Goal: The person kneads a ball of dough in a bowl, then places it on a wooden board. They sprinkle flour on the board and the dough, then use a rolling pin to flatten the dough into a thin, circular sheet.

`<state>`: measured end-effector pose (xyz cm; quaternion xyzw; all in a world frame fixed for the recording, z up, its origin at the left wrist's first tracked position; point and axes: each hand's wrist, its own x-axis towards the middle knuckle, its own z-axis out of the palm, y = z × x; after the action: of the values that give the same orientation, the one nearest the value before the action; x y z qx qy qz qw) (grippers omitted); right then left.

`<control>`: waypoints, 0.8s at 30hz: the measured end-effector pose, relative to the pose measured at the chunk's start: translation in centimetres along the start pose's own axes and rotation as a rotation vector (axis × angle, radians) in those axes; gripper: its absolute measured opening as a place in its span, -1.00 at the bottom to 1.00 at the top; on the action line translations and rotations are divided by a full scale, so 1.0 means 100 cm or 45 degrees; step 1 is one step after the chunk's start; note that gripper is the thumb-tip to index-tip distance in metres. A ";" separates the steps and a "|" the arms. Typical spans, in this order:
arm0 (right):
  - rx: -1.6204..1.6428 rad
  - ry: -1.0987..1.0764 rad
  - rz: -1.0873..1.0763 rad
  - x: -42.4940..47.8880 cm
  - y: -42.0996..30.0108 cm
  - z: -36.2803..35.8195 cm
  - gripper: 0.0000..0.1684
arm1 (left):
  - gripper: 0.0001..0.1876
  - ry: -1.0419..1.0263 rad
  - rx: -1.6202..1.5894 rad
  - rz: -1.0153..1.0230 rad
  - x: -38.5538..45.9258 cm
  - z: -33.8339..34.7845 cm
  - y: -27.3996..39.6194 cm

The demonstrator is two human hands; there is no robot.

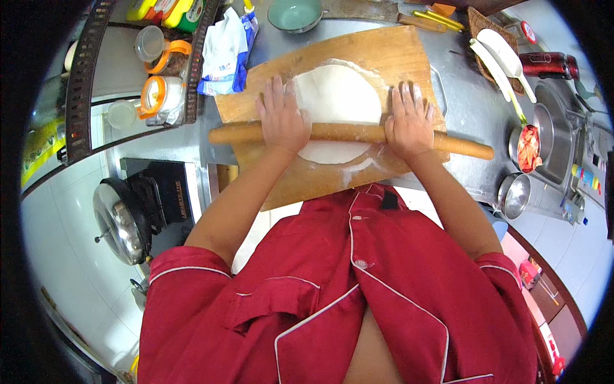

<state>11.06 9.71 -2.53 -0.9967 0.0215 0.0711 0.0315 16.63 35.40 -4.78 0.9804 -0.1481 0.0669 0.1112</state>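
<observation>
A round sheet of white dough [338,93] lies on a wooden board [403,48] dusted with flour. Across the dough's nearer part rests a long wooden rolling pin [345,133], its two ends reaching past the board's sides. My left hand [285,117] is flat on the pin left of centre, fingers stretched forward beside the dough's left edge. Flat on the pin's right part is my right hand [410,120], its fingers extended and floury. Neither hand's fingers wrap around the pin. The palms hide short lengths of it.
At the board's upper left stands a blue-and-white bag [224,57]. A green bowl [294,15] sits behind the board. To the right are a metal bowl of reddish pieces [528,149], an empty metal bowl [514,196] and a sink [559,139]. A lidded pan [120,221] is at left.
</observation>
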 end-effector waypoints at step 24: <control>0.128 0.253 -0.497 -0.081 -0.001 -0.020 -0.47 | -0.63 -0.784 0.006 -0.316 0.025 -0.030 -0.042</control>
<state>3.37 9.94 0.58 -0.9813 -0.1655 -0.0361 0.0920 19.97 39.34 -2.34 0.9654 -0.0541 -0.2462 0.0662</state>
